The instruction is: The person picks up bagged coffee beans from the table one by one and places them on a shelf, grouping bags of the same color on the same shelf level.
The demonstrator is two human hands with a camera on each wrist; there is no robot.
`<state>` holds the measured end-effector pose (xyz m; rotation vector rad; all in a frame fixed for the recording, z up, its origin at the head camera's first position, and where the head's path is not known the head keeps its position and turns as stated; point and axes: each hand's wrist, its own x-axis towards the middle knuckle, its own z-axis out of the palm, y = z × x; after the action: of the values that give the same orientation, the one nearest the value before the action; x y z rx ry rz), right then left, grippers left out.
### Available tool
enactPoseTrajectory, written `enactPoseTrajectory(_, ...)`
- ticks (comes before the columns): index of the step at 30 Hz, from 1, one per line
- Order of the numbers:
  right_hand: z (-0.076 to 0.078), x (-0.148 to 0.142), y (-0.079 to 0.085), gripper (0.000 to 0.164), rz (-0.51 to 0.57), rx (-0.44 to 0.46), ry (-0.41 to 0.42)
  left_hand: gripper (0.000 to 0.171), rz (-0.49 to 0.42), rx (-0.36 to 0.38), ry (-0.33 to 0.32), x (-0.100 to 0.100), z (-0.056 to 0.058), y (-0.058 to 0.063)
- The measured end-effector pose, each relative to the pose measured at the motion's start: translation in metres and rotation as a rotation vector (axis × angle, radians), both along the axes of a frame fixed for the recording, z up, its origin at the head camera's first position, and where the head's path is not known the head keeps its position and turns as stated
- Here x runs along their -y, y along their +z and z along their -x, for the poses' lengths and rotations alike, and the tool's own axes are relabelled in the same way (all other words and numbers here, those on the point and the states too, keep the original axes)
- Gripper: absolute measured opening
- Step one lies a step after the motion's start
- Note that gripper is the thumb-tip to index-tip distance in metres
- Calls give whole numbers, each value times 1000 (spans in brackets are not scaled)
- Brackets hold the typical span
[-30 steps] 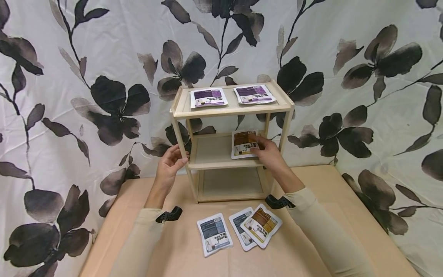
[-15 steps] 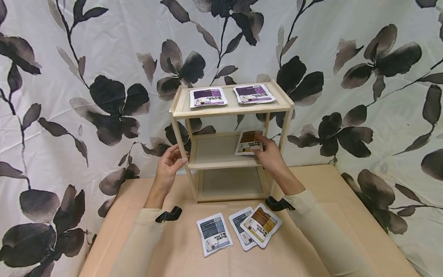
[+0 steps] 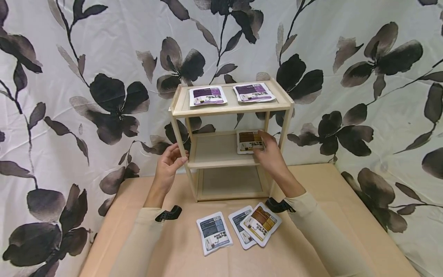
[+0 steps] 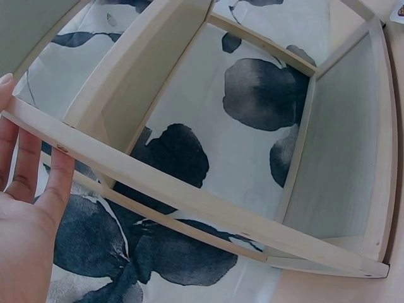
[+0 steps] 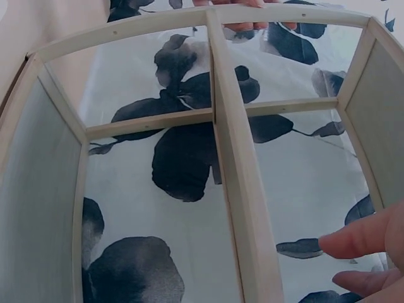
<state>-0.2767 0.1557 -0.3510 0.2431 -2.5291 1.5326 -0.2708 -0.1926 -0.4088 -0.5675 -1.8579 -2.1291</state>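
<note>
A three-tier wooden shelf rack (image 3: 221,163) stands on the table. My left hand (image 3: 167,165) holds its front left post, thumb on one side and fingers behind, as the left wrist view also shows around the post (image 4: 145,173). On the middle tier, toward the right, lies a brown-and-white pouch (image 3: 248,142). My right hand (image 3: 272,156) is at the pouch's right edge and covers part of it. In the right wrist view the fingertips (image 5: 344,243) of that hand stand apart with nothing seen between them; the pouch does not show there.
Two purple pouches (image 3: 207,96) lie side by side on the top tier. In front of the rack lie a grey-blue pouch (image 3: 214,234), and another grey-blue pouch (image 3: 238,223) partly under a brown pouch (image 3: 261,224). A floral curtain (image 3: 117,111) hangs close behind.
The pouch on the middle tier has shifted right and back, and its tilt has straightened. My right hand's fingers have moved to its right edge. The left hand stays on the post.
</note>
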Motion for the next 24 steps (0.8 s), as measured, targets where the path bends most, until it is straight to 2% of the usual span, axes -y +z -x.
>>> enactPoseTrajectory(7,-12,-4,1,60,101,27,77,47,7,9,6,0,-1,-2)
enactPoseTrajectory(11,-21,-6,2,59,146,10,133,46,6,3,5,0,0,-2)
enactPoseTrajectory(20,-40,-10,4,50,126,7,287,48,-4,1,2,0,0,-1)
enactPoseTrajectory(24,-45,-10,2,51,150,35,356,48,-10,-2,-1,0,0,0)
